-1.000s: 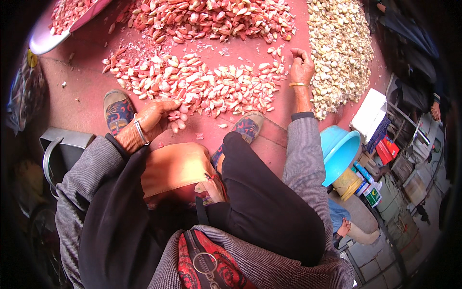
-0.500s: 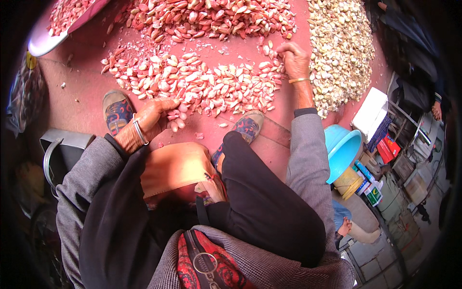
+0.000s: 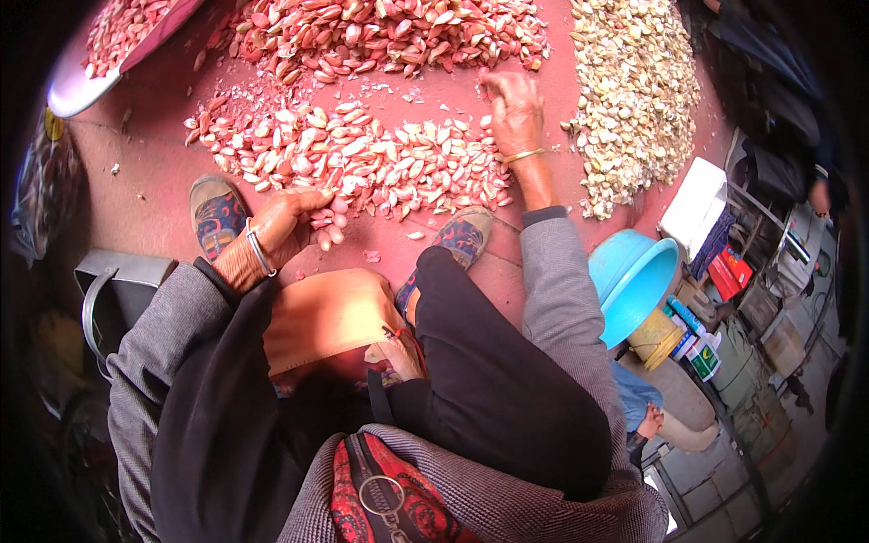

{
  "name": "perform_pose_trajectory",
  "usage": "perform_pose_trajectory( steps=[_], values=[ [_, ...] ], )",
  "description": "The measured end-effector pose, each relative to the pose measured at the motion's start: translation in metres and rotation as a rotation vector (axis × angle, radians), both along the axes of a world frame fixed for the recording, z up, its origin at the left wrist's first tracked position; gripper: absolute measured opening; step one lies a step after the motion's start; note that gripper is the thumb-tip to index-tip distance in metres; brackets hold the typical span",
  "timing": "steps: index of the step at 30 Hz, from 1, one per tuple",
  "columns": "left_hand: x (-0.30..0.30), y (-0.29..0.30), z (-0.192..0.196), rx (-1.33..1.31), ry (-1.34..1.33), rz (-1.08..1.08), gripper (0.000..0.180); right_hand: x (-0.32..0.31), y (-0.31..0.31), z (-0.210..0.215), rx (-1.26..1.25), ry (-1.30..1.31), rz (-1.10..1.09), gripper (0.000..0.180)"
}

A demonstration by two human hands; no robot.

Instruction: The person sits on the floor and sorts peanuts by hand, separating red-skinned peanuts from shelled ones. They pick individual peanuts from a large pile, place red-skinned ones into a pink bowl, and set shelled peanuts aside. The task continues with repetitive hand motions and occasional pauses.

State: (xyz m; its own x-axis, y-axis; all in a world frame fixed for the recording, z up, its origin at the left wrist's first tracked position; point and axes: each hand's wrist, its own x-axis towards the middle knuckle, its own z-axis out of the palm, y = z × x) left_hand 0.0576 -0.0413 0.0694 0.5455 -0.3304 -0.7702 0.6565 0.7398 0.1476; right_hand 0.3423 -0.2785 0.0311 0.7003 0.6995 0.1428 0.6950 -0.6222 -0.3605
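Pinkish garlic cloves (image 3: 362,158) lie spread in a band on the red floor (image 3: 154,172) in front of my feet. My left hand (image 3: 285,226) rests at the near edge of this band, fingers curled over a few cloves. My right hand (image 3: 511,113) reaches farther out, palm down, fingers touching cloves at the band's far right end. A larger heap of pinkish cloves (image 3: 389,32) lies beyond. A pile of pale peeled cloves (image 3: 634,90) sits to the right of my right hand.
A metal tray (image 3: 86,77) with cloves is at the far left. A blue plastic basin (image 3: 629,281) stands on a yellow container at the right, near a white box (image 3: 692,208) and coloured packages. A grey metal container (image 3: 113,290) is at my left.
My right hand has moved up and to the left, from beside the pale pile to the gap between the two pinkish heaps. My left hand has stayed in place.
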Motion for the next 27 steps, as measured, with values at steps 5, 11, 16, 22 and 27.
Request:
perform_pose_trajectory(
  steps=[5, 11, 16, 22, 27],
  values=[
    [0.0, 0.001, 0.001, 0.008, -0.005, 0.011, 0.028, -0.028, -0.017, 0.006, 0.23, 0.491, -0.146, 0.023],
    [-0.001, 0.001, 0.0, 0.001, -0.001, 0.006, 0.028, 0.01, -0.06, -0.003, 0.296, 0.358, -0.516, 0.02],
    [-0.001, 0.0, -0.001, -0.002, 0.003, 0.007, 0.028, 0.028, -0.066, -0.02, 0.074, 0.242, -0.311, 0.023],
    [-0.001, 0.001, -0.001, -0.004, -0.002, 0.005, 0.028, 0.034, -0.071, -0.028, 0.14, 0.398, -0.451, 0.021],
    [0.0, 0.002, 0.001, 0.006, 0.004, 0.012, 0.028, 0.031, -0.079, -0.023, 0.395, 0.675, -0.521, 0.016]
  ],
)
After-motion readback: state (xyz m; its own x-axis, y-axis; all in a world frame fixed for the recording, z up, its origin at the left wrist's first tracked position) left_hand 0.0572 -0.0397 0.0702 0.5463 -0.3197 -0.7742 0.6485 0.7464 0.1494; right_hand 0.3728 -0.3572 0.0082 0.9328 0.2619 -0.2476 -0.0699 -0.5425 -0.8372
